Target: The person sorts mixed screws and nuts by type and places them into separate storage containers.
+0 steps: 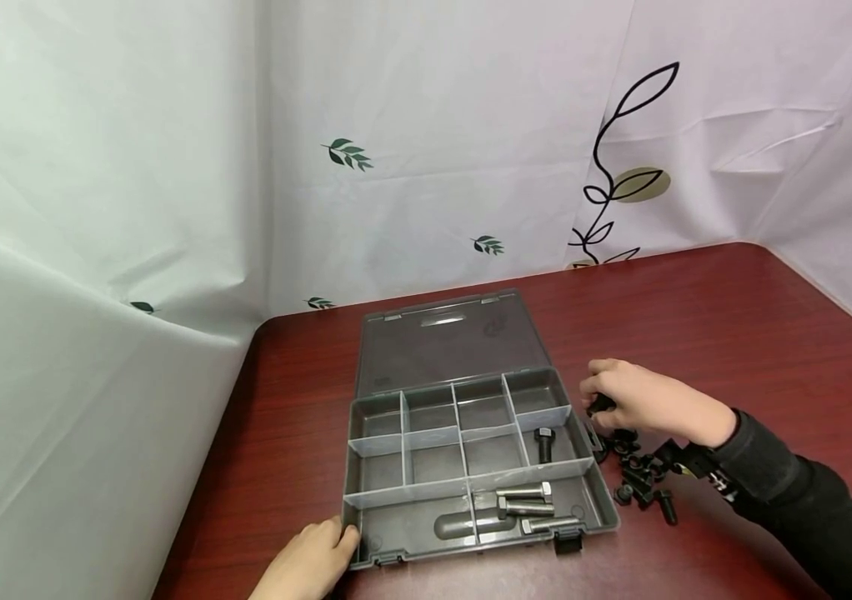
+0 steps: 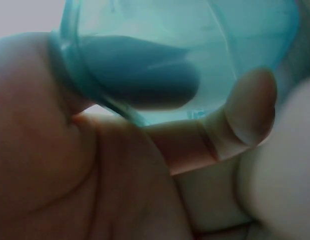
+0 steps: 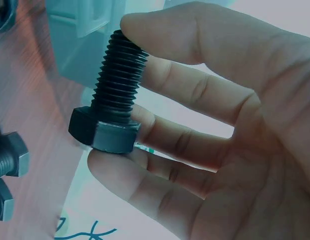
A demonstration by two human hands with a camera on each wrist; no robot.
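My right hand (image 1: 639, 398) is just off the right side of the compartment case (image 1: 411, 493), pinching a black hex bolt (image 3: 117, 92). In the right wrist view the thumb is at the bolt's threaded end, with fingers beside and under its head. My left hand (image 1: 311, 557) grips the front left corner of the case, thumb over the wall, as the left wrist view shows up close. Inside the case, one black bolt (image 1: 544, 446) stands in a right-hand compartment. Several silver bolts (image 1: 523, 507) lie in the front right compartment.
A pile of black bolts and nuts (image 1: 639, 479) lies right of the case, partly under my right forearm. The case's lid (image 1: 452, 346) is folded back flat behind it. White patterned cloth (image 1: 426, 167) hangs around the red-brown table (image 1: 298, 417).
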